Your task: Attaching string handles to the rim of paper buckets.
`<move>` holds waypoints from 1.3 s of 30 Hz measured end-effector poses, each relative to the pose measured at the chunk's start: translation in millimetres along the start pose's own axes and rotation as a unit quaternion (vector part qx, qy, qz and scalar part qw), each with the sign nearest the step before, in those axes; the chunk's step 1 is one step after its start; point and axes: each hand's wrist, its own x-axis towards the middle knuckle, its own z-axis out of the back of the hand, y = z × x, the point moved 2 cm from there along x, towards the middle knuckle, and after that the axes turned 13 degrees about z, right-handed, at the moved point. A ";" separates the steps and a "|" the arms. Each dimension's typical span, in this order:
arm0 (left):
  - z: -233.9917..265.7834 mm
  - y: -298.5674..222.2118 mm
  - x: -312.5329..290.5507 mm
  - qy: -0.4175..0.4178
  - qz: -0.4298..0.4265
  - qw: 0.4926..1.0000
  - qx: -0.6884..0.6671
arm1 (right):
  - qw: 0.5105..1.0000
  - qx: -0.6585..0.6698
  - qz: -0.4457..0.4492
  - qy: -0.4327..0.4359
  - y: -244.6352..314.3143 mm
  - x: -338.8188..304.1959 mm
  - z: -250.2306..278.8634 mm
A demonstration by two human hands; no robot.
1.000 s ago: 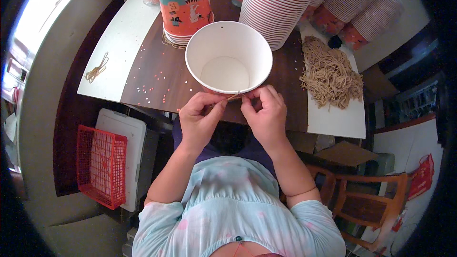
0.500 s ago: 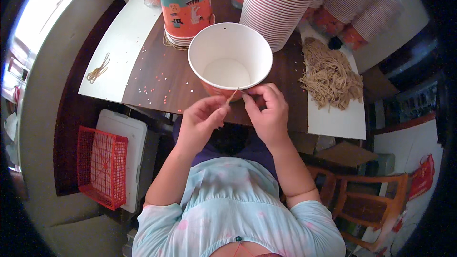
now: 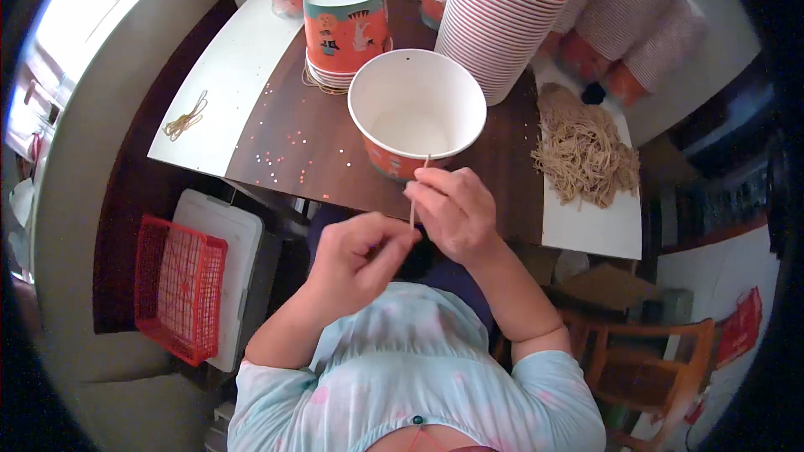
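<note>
A white-lined orange paper bucket (image 3: pixel 387 147) stands upright at the table's front edge, its mouth facing up. One small hole shows in its far wall. From its near rim a thin tan cord (image 3: pixel 412 216) runs down toward me. My left hand (image 3: pixel 365 253) is closed in a pinch on the cord's lower end, below the table edge. My right hand (image 3: pixel 456 209) is closed with its fingertips at the cord, just under the rim. Exactly how the right fingers grip it is partly hidden. Where the cord meets the bucket is too small to make out.
An upturned bucket stack (image 3: pixel 345 29) stands behind left, cord loops at its base. A tall stack of nested buckets (image 3: pixel 494 33) is behind right. A heap of tan cords (image 3: pixel 582 151) lies right, a few cords (image 3: pixel 186 117) left. Small dots of paper litter the brown table (image 3: pixel 293 138).
My left hand has moved down and toward me, drawing the cord out longer from the rim. My right hand has shifted slightly down, its fingers now over the cord.
</note>
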 end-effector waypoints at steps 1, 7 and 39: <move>0.2 -8.1 -3.9 0.046 0.005 0.998 -0.031 | 1.000 -0.024 -0.013 0.003 -4.4 -0.5 0.4; 5.0 -37.4 -16.0 0.146 -0.036 0.987 -0.057 | 0.994 0.057 -0.092 0.019 -27.5 -5.8 6.1; 24.8 -16.0 72.2 0.340 0.310 0.828 -0.321 | 0.831 0.282 -0.423 0.228 -31.4 56.9 49.8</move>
